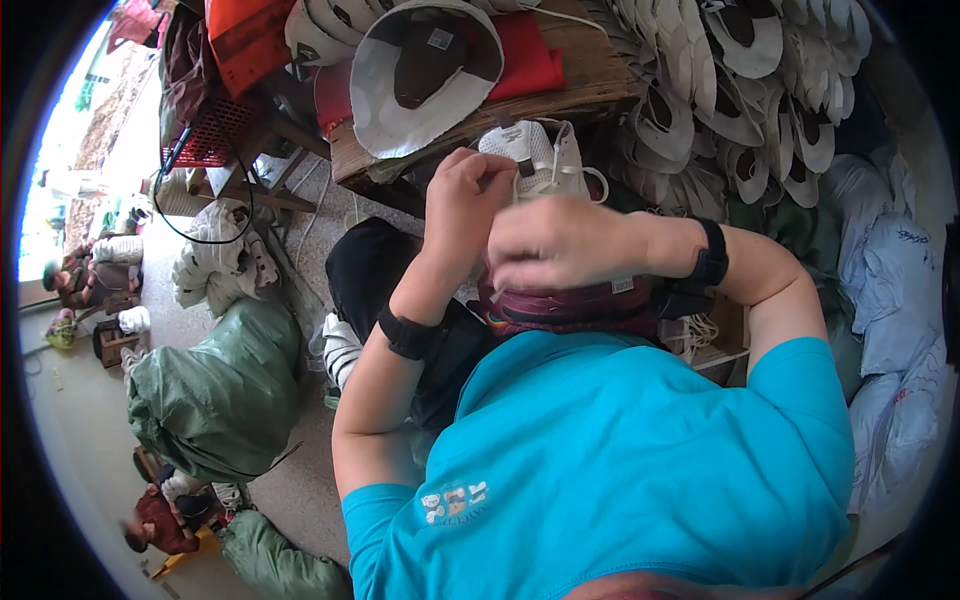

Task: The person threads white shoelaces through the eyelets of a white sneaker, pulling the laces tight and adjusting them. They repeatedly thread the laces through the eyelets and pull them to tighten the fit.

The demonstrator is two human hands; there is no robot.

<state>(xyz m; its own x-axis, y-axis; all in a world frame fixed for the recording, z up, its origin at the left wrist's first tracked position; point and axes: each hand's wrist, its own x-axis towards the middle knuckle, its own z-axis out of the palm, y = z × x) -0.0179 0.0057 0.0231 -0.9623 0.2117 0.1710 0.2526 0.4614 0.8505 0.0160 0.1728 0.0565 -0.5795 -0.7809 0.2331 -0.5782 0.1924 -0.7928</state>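
Note:
A white mesh shoe upper (528, 150) with loose white laces (585, 178) is in front of me, at the near edge of a wooden bench. Beside its left edge, my left hand (465, 200) is closed in a pinch; whatever is between its fingertips is too small to make out. My right hand (555, 240) crosses in front of the shoe's lower part and hides it. Its fingers are curled and slightly blurred, and their tips and anything in them cannot be made out. Under the hands lies a maroon cloth (570, 308) on my lap.
On the wooden bench (585, 60) lie a red cloth (530, 65) and a large white-and-brown shoe upper (380, 85). Many pale uppers (690, 70) are stacked at the right. Green sacks (225, 390) stand on the floor at left; other people (170, 520) sit farther off.

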